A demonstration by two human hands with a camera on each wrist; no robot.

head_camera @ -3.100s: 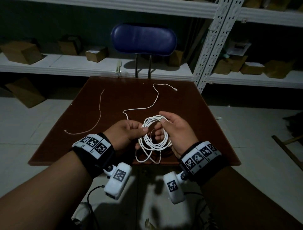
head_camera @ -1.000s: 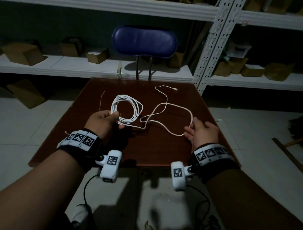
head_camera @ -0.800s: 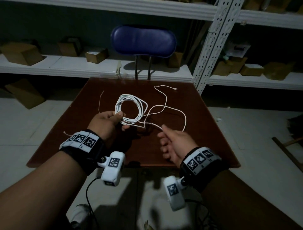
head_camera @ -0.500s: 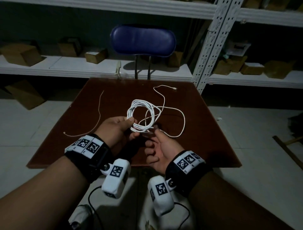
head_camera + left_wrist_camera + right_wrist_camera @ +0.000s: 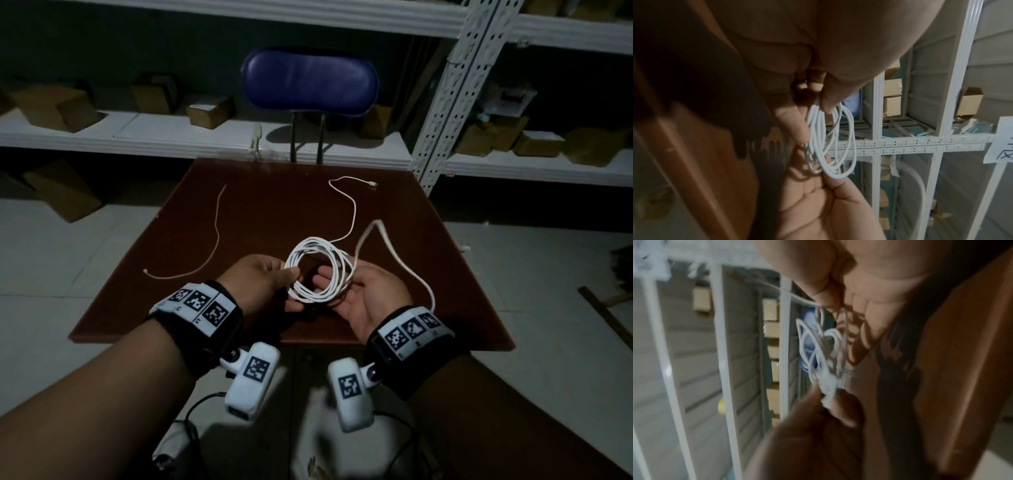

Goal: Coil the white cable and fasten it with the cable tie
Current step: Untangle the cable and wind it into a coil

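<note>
Room: dim storeroom, white metal shelving (image 5: 442, 85) with cardboard boxes (image 5: 210, 111), a blue chair (image 5: 310, 85) behind a dark brown table (image 5: 267, 212).
White cable (image 5: 320, 270): several loops held above the table's near edge between both hands; 1 loose strand runs away across the table to a connector at the far side, another arcs out to the right, blurred.
Left hand (image 5: 260, 281): thumb and fingers pinch the left side of the coil.
Right hand (image 5: 371, 298): palm up, fingers curled under the coil's right side, thumb pressing the cable against them.
Cable tie (image 5: 209, 240): thin pale strip lying on the table's left part, well apart from the hands.
</note>
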